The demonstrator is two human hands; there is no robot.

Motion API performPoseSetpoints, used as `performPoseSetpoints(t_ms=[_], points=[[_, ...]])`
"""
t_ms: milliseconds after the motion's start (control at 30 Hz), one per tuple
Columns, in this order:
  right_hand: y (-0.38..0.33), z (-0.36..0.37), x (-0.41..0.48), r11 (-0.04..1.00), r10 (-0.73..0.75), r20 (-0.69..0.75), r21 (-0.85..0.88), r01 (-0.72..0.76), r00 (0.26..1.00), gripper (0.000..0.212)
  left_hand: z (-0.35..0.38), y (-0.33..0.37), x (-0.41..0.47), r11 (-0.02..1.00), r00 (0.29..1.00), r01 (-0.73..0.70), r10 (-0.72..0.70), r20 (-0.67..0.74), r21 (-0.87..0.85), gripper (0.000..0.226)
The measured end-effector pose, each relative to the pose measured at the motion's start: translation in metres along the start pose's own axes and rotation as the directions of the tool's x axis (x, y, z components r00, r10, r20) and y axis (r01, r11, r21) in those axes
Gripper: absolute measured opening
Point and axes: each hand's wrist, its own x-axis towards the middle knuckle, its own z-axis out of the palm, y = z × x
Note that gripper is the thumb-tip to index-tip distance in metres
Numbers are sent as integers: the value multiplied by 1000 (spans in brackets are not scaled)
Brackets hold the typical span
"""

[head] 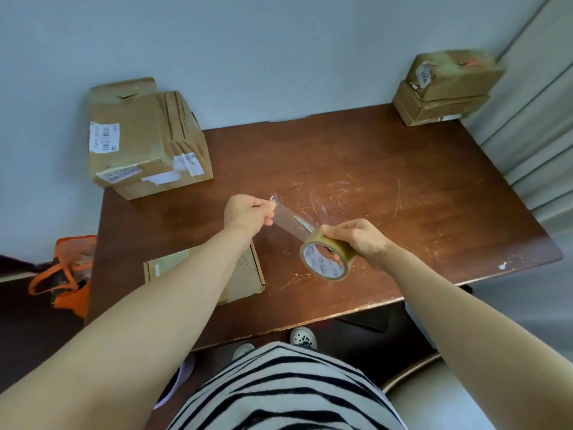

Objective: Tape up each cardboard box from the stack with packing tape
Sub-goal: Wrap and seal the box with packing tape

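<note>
— Where's the tape roll (311,259)?
— Right grip (359,240) curled round it, above the surface (403,197); left grip (248,214) pinches its pulled strip (291,223).
— Writing?
— Roll's blue print unreadable; box (449,76) far beyond it seems marked "3006".

Bare table (387,187) between corner boxes (145,138)

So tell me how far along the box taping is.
Probably done: the small boxes far right look glossy with tape. In hand: the right hand holds the tape roll, the left hand pinches its pulled strip near the flat box. Left: that box, likely the big boxes far left.
</note>
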Motion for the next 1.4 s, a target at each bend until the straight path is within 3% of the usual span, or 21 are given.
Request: performPoseSetpoints(t_ms=[300, 433, 600, 767, 867, 967, 1100, 1167, 1233, 1300, 1400], points=[[19, -10, 36, 970, 211, 18, 117, -211, 977, 32, 19, -8, 0, 997, 998, 67, -67, 6, 29, 12], [9, -26, 54, 990, 139, -70, 30, -137, 988, 35, 31, -4, 0, 993, 994, 101, -104, -41, -67, 11], [-8, -36, 53, 969, -12, -139, -248, -23, 990, 39, 42, 5, 2, 968, 982, 136, -161, -104, -213, 10], [7, -45, 17, 996, -13, 100, -81, 21, 995, 28, 38, 3, 8, 960, 974, 185, -208, -92, -208, 13], [23, -48, 7, 998, -13, 15, -66, 14, 1000, 24, 43, 3, 10, 961, 973, 208, -223, -65, -184, 11], [29, -58, -4, 981, -27, -119, -195, 3, 993, 42, 47, 2, 12, 960, 970, 225, -237, -55, -170, 10], [37, -74, -17, 999, 30, -115, -28, -33, 993, 43, 53, -4, 10, 963, 968, 236, -244, -50, -132, 10], [42, -78, -19, 979, 65, -141, -183, -91, 988, 39, 55, -8, 8, 958, 964, 255, -263, -47, -131, 12], [47, -80, -21, 892, 88, -212, -417, -172, 973, 44, 55, -10, 8, 956, 962, 262, -270, -44, -134, 16], [51, -83, -21, 825, 118, -281, -507, -251, 953, 53, 59, -11, 6, 960, 966, 250, -256, -38, -124, 22], [46, -79, -14, 631, 125, -369, -686, -361, 921, 56, 67, -17, -1, 975, 976, 209, -213, -45, -76, 14]])
